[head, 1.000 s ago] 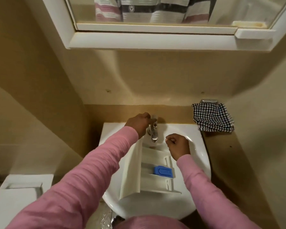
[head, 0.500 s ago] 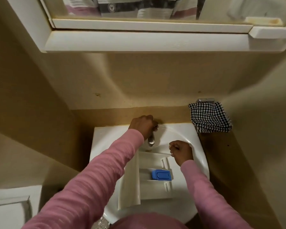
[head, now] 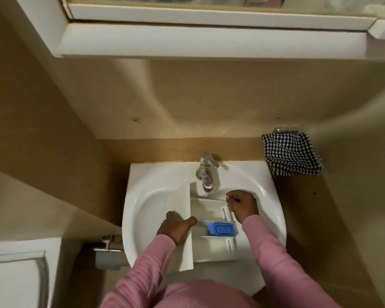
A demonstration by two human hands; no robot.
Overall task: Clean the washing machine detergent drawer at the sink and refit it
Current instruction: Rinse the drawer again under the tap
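A white detergent drawer [head: 206, 213] lies in the white sink [head: 147, 196], its front panel on the left and a blue insert [head: 222, 228] in a middle compartment. My left hand [head: 176, 226] grips the front panel, thumb across its inner edge and fingers behind it. My right hand [head: 242, 206] holds the drawer's far right corner with curled fingers. The chrome tap [head: 206, 172] stands just above the drawer's far end. I cannot tell whether water is running.
A black-and-white checked cloth [head: 291, 154] hangs on a holder to the right of the sink. A mirror cabinet [head: 209, 43] juts out overhead. A toilet cistern [head: 16, 274] and a paper holder [head: 108, 250] are at lower left. Walls close in on both sides.
My left hand has left the tap handle and come down to grip the drawer's front panel. My right hand stays at the drawer's far right corner. The view has tilted down.
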